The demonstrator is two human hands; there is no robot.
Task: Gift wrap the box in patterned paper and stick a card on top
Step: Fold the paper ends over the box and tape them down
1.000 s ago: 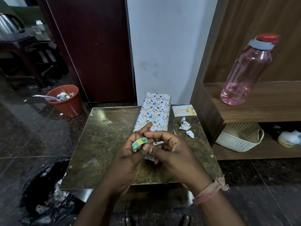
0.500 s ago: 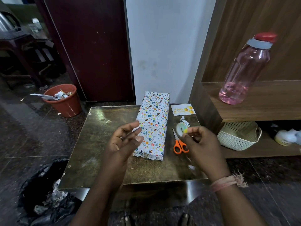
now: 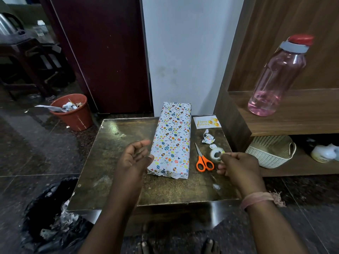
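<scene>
Dark polished floor surrounds a low brown table (image 3: 113, 162), with a white wall and a maroon door behind it. From the head view, the wrapped box (image 3: 171, 140) lies lengthwise on the table, fully covered in patterned paper, its far end at the table's back edge. Just right of the box's far end sits the birthday card (image 3: 206, 122), flat on the table and not on the box. Paper scraps (image 3: 207, 138) lie right of the box, and orange-handled scissors (image 3: 203, 159) lie just beside its near half. The left hand (image 3: 134, 158) hovers just left of the box's near end, fingers loosely spread, holding nothing. The right hand (image 3: 238, 166), right of the scissors, pinches a tape roll (image 3: 216, 154) at its fingertips.
</scene>
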